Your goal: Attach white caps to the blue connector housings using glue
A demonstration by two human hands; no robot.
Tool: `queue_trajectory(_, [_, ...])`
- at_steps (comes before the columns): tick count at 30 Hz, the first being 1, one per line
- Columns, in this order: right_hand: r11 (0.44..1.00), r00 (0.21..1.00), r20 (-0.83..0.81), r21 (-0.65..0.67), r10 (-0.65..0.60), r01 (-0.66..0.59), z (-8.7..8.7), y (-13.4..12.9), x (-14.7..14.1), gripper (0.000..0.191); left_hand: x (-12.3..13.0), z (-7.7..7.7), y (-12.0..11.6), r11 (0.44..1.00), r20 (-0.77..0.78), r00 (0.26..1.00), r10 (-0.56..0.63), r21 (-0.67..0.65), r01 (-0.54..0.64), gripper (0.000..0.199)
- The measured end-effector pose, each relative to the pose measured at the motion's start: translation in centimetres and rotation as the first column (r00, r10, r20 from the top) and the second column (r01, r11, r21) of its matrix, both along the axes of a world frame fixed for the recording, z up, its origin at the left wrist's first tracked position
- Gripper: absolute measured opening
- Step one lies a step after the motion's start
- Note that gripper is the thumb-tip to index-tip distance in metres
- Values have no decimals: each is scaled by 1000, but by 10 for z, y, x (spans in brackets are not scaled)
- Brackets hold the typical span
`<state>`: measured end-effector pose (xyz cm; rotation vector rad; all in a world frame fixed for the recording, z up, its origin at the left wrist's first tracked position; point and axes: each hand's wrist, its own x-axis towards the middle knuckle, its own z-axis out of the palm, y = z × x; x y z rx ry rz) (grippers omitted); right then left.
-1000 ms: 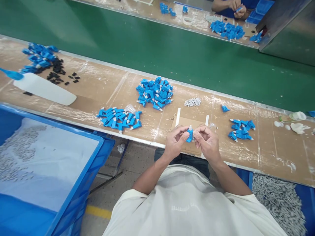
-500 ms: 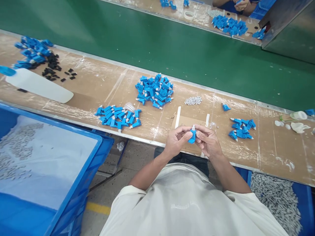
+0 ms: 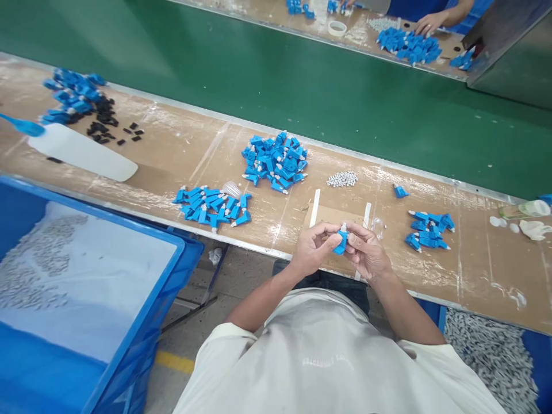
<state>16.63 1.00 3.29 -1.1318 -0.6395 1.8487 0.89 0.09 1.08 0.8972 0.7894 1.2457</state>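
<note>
A blue plastic part (image 3: 340, 244) with a white tip pointing away from me is held between both hands above the bench's front edge. My left hand (image 3: 311, 248) pinches it from the left with thumb and fingers. From the right, the fingertips of my right hand (image 3: 366, 250) close on it. Beyond the hands lie two white strips on brown board (image 3: 340, 215) and a small heap of grey-white pieces (image 3: 342, 179). Two piles of blue parts, a large one (image 3: 276, 161) and a flatter one (image 3: 211, 206), lie to the left; a smaller group (image 3: 429, 230) lies to the right.
A white bottle (image 3: 86, 152) lies at the left near black pieces (image 3: 103, 118) and more blue parts. Blue bins (image 3: 172, 253) stand below the bench. Across the green belt (image 3: 259, 86), a co-worker's hand (image 3: 431, 23) touches a blue pile. A plastic cup (image 3: 535, 208) lies far right.
The view has shifted slightly, moving the bench items rightward in the picture. The blue part is tilted a little more between my hands. The co-worker's hand has reached onto the far pile.
</note>
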Motion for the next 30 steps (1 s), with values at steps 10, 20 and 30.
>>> queue_trajectory(10, [992, 979, 196, 117, -57, 35, 16, -21, 9, 42, -50, 3, 53, 968, -259, 933, 251, 96, -234, 37])
queue_trajectory(20, [989, 953, 303, 143, -16, -29, 11, -34, 25, 47, -139, 26, 204, 920, -904, 203, 377, 340, -195, 19])
queue_trajectory(30, [842, 397, 778, 539, -487, -24, 7, -4, 125, 28, -116, 25, 73, 975, -677, 715, 175, 222, -27, 49])
